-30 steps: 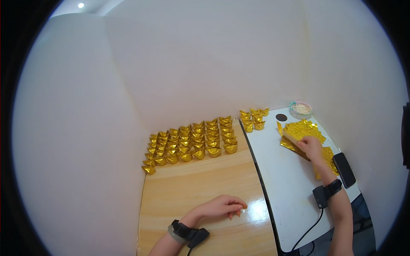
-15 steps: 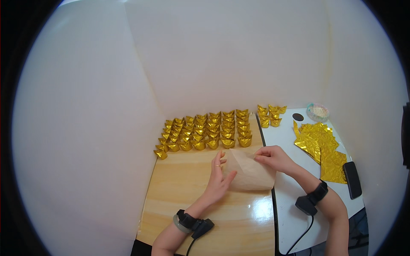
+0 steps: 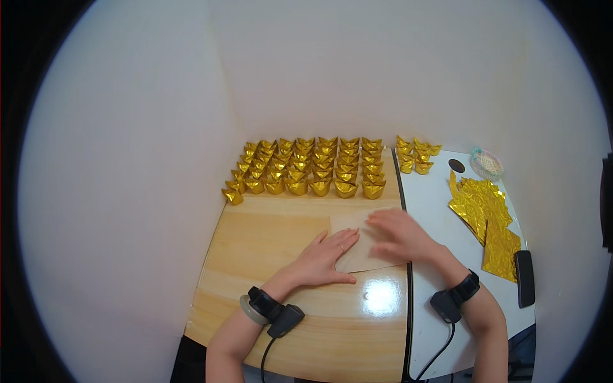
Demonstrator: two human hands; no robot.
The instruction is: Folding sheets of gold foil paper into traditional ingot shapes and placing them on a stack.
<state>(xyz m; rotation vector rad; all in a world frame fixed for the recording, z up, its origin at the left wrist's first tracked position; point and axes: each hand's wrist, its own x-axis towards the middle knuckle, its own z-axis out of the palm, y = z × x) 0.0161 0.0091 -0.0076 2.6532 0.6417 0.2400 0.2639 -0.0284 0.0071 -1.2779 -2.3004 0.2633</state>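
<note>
A pale brown sheet of paper [image 3: 361, 258] lies on the wooden tabletop, its right part close to the dark seam between the two table surfaces. My left hand [image 3: 325, 256] rests flat on the sheet's left side, with fingers outstretched and thumb spread apart. Over the right side of the sheet is my right hand [image 3: 402, 235], slightly blurred, with its thumb apart from the fingers and nothing visible in its grasp. Beyond them stand several rows of folded gold paper ingots [image 3: 297, 185].
On the white surface at right are a few more gold ingots [image 3: 421, 167], a pile of gold foil sheets [image 3: 501, 249], a black phone [image 3: 525, 277], a small pastel woven basket [image 3: 486, 164] and a dark round disc [image 3: 456, 166]. Pale walls [image 3: 357, 70] enclose the table.
The sheet, raised and held by its edge before, now lies flatter on the table. My left hand has come down flat on it, and my right hand has let go of the edge.
</note>
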